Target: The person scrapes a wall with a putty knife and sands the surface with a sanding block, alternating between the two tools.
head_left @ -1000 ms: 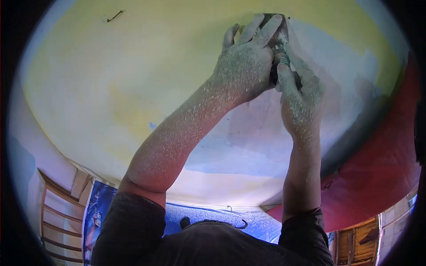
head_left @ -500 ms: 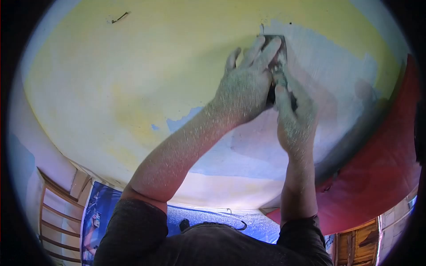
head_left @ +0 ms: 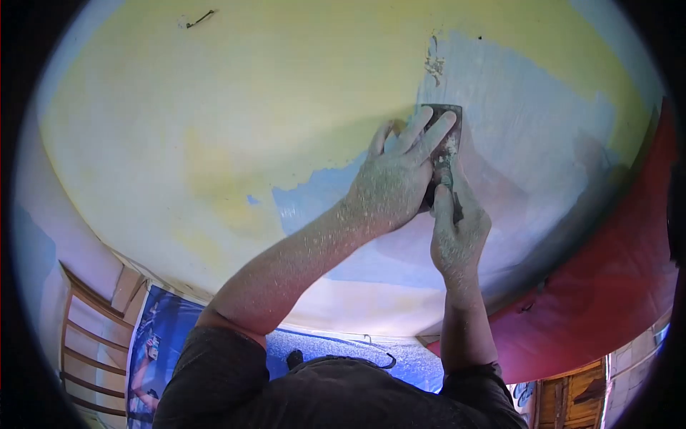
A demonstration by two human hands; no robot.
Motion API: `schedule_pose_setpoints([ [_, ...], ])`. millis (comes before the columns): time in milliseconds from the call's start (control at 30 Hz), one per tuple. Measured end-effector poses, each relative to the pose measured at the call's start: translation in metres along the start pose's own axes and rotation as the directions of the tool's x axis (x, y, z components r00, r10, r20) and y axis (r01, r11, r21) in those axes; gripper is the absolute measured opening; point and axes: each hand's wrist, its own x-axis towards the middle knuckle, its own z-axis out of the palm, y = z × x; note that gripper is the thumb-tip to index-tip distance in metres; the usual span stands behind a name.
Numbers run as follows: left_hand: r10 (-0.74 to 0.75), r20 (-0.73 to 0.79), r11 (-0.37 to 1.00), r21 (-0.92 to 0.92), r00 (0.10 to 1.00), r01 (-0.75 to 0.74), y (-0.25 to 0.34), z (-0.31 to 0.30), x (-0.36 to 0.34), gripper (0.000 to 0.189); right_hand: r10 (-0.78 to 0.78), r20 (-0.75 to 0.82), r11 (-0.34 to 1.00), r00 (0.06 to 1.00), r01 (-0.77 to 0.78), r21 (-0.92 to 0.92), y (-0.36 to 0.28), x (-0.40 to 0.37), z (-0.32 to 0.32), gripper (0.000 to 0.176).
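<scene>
Left fingers (head_left: 438, 133) atop scraper (head_left: 443, 151), right fingers (head_left: 444, 204) around lower end

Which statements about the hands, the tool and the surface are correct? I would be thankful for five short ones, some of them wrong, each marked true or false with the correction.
1. The left hand and the right hand are both on the dark tool. True.
2. The right hand is higher in the picture than the left hand. False: it is lower.
3. The painted surface shows both yellow and blue areas. True.
4. The left forearm is perfectly clean. False: it is covered with pale specks.
5. Something large and red is at the right side of the picture. True.
</scene>
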Motion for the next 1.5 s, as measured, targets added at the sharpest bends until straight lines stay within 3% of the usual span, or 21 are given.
schedule_pose_setpoints([
  [200, 0.012, 0.011, 0.999, 0.034, 1.000, -0.012, -0.011, -0.036, 0.045, 0.050, 0.052, 0.024, 0.997, 0.998, -0.053, 0.064, -0.027, 0.044, -0.015, 0.044],
  [400, -0.001, 0.059, 1.000, -0.015, 0.998, 0.002, 0.013, -0.004, -0.013, 0.057, -0.010, 0.020, 0.999, 1.000, 0.009, 0.048, 0.006, -0.015, -0.010, 0.045],
  [467, -0.064, 0.036, 0.997, -0.027, 0.997, 0.065, 0.017, -0.003, -0.006, 0.056, -0.028, 0.009, 0.997, 1.000, 0.027, 0.077, 0.003, -0.006, -0.015, 0.044],
  [533, -0.162, 0.022, 0.987, 0.004, 0.987, 0.162, 0.016, -0.026, 0.029, 0.055, -0.012, 0.096, 1.000, 0.995, 0.012, -0.006, -0.026, 0.038, -0.027, 0.043],
  [667, -0.079, -0.148, 0.980, 0.171, 0.986, 0.105, -0.006, -0.020, 0.046, 0.042, -0.083, 0.113, 0.996, 0.990, 0.079, 0.040, -0.030, 0.076, -0.034, 0.042],
  [700, -0.109, -0.166, 0.988, 0.091, 0.980, 0.125, 0.005, -0.017, 0.042, 0.033, -0.069, 0.139, 0.997, 0.988, 0.065, 0.031, -0.029, 0.070, -0.040, 0.043],
  [800, -0.141, -0.004, 0.988, 0.068, 0.990, 0.141, 0.023, 0.009, 0.001, 0.028, -0.220, 0.101, 0.974, 0.970, 0.225, -0.038, 0.022, 0.037, -0.041, 0.044],
  [867, -0.103, -0.038, 0.994, 0.027, 0.994, 0.104, 0.021, 0.016, -0.009, 0.024, -0.090, 0.141, 0.995, 0.986, 0.082, 0.065, 0.026, 0.033, -0.043, 0.044],
  [967, -0.100, -0.076, 0.993, 0.050, 0.992, 0.104, 0.019, 0.007, 0.013, 0.026, 0.061, 0.282, 0.998, 0.957, -0.050, -0.045, -0.023, 0.062, -0.074, 0.041],
  [1033, -0.093, -0.163, 0.993, 0.057, 0.982, 0.103, 0.013, 0.005, 0.025, 0.027, 0.029, 0.258, 1.000, 0.966, -0.029, -0.005, -0.024, 0.068, -0.066, 0.040],
  [1067, -0.089, -0.159, 0.994, 0.046, 0.983, 0.097, 0.015, 0.002, 0.024, 0.027, 0.006, 0.237, 1.000, 0.972, -0.010, 0.017, -0.028, 0.070, -0.062, 0.040],
  [1100, -0.084, -0.154, 0.995, 0.034, 0.984, 0.091, 0.016, -0.002, 0.024, 0.027, 0.001, 0.271, 0.992, 0.963, 0.033, -0.120, -0.033, 0.069, -0.066, 0.040],
  [1200, -0.088, -0.050, 0.996, 0.005, 0.995, 0.089, 0.019, 0.003, 0.010, 0.028, -0.015, 0.245, 0.999, 0.969, 0.024, -0.031, -0.016, 0.049, -0.068, 0.040],
  [1333, -0.057, -0.176, 0.996, -0.084, 0.983, 0.042, 0.025, -0.002, -0.001, 0.026, -0.011, 0.253, 0.994, 0.967, 0.039, -0.103, -0.021, 0.058, -0.068, 0.041],
  [1367, -0.055, -0.244, 0.996, -0.078, 0.968, 0.037, 0.024, -0.004, 0.003, 0.024, 0.011, 0.258, 0.995, 0.966, 0.014, -0.096, -0.027, 0.060, -0.070, 0.042],
  [1500, -0.002, -0.255, 0.996, -0.084, 0.967, -0.020, 0.018, -0.013, -0.001, 0.023, 0.107, 0.222, 0.992, 0.969, -0.119, 0.040, -0.038, 0.060, -0.081, 0.045],
])
